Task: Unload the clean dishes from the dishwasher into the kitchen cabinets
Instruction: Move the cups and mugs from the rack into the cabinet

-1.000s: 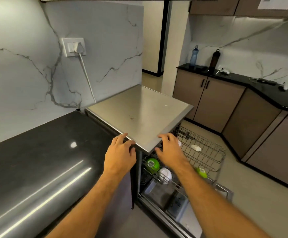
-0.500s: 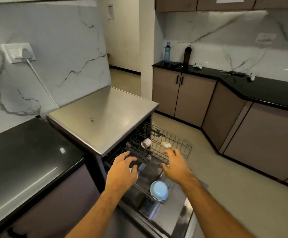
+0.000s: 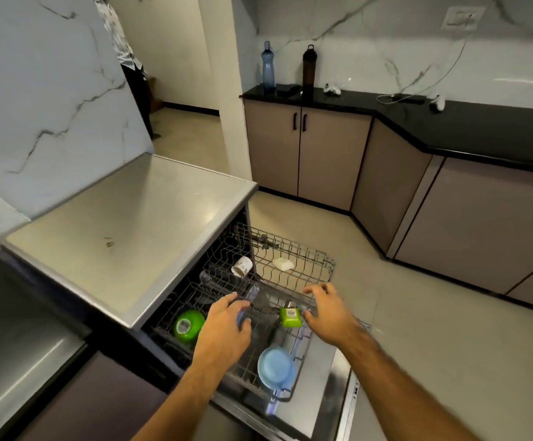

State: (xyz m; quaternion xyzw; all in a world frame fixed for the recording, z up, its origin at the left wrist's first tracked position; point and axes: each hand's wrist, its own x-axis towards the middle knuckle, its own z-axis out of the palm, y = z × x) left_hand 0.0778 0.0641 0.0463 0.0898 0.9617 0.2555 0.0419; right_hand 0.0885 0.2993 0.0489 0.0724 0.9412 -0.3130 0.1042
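Observation:
The dishwasher [image 3: 338, 399] stands open under a steel top, with both wire racks pulled out. A white cup [image 3: 242, 266] lies on its side in the upper rack [image 3: 319, 265], near a small white dish [image 3: 283, 264]. The lower rack [image 3: 301, 343] holds a green bowl [image 3: 189, 324], a green square container [image 3: 290, 316] and a light blue bowl [image 3: 276, 367]. My left hand [image 3: 227, 326] and my right hand [image 3: 330, 310] are at the upper rack's front rail. Their fingers are loosely spread and hold no dish.
The steel dishwasher top [image 3: 125, 230] lies to the left, beside a black counter [image 3: 10, 329]. Beige base cabinets [image 3: 303, 151] under a black counter [image 3: 468, 122] line the far and right walls, with two bottles [image 3: 308, 66] on top. Tiled floor [image 3: 449, 329] lies to the right.
My hands dropped from the steel top's front edge to the upper rack's front rail. The view swung right and down, so the lower rack's green and blue dishes show.

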